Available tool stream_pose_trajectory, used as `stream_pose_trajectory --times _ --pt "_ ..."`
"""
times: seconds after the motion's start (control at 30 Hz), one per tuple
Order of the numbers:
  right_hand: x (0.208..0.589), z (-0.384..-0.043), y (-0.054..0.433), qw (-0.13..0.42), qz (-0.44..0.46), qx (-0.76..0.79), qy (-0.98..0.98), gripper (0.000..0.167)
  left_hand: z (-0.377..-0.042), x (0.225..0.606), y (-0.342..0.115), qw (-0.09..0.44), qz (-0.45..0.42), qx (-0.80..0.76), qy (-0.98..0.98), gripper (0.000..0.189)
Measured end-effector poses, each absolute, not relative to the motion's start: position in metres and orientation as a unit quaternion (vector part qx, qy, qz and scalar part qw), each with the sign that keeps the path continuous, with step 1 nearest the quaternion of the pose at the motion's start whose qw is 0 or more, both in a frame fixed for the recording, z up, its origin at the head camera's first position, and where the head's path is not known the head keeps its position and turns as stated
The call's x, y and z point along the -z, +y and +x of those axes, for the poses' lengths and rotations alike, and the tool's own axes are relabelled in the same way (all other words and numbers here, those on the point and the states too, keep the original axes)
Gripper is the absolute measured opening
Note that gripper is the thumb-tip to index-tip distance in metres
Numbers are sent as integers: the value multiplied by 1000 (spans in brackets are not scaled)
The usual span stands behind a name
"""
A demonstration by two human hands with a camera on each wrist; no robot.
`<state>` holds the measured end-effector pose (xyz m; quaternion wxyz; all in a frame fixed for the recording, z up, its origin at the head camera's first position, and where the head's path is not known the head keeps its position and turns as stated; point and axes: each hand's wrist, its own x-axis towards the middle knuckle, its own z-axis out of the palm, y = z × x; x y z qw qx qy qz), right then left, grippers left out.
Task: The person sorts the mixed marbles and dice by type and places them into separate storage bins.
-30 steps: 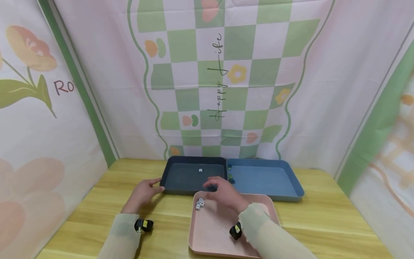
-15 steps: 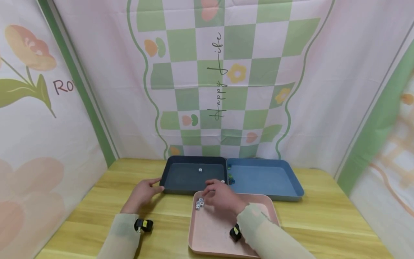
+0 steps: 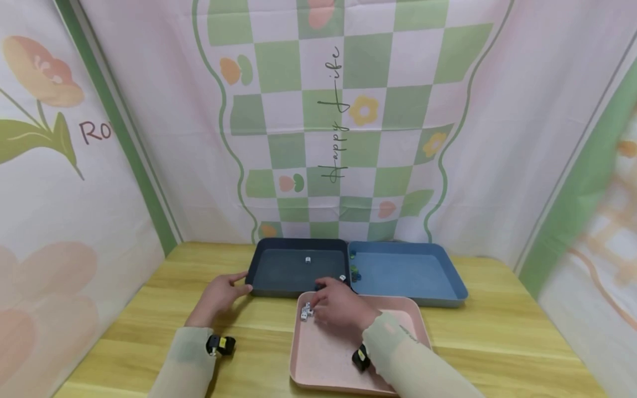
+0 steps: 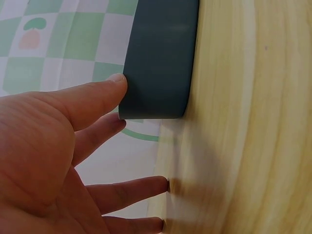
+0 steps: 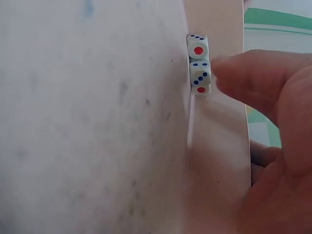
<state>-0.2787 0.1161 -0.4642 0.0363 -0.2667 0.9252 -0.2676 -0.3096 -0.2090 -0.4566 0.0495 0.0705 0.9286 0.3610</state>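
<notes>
My left hand (image 3: 219,297) is at the left end of the dark tray (image 3: 256,260); its thumb and index fingertips touch the corner, while its other fingertips meet the table. Over the far left part of the pink tray (image 3: 328,365), my right hand (image 3: 343,307) has its fingertips right at a small cluster of white dice (image 3: 304,315). The right wrist view shows two dice (image 5: 199,63) by the tray wall, with a fingertip beside them; the other fingertips are largely hidden. Inside the dark tray lie a die (image 3: 308,260) and another die (image 3: 342,278) near its right end.
A blue tray (image 3: 408,276) adjoins the dark one on the right, with several small green and blue pieces (image 3: 355,272) along its left wall. The wooden table (image 3: 492,331) ends at a printed curtain (image 3: 278,149) at the back. Both wrists carry small black cameras.
My right hand has drawn back from the dark tray toward the dice in the pink tray. A second die now shows in the dark tray. The left hand stays in place.
</notes>
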Motion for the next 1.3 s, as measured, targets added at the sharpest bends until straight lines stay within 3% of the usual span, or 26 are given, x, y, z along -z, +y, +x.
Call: stream_pose_trajectory --times 0.5,1.07,1.3 --pt "464 -280 115 25 -306 183 934 17 -311 456 -209 50 69 -362 928 52" --pt "464 -278 115 31 -311 183 932 5 -313 460 -210 52 66 -363 928 52" --pt "456 -280 119 29 -248 321 914 7 -314 460 -211 55 63 -365 927 52"
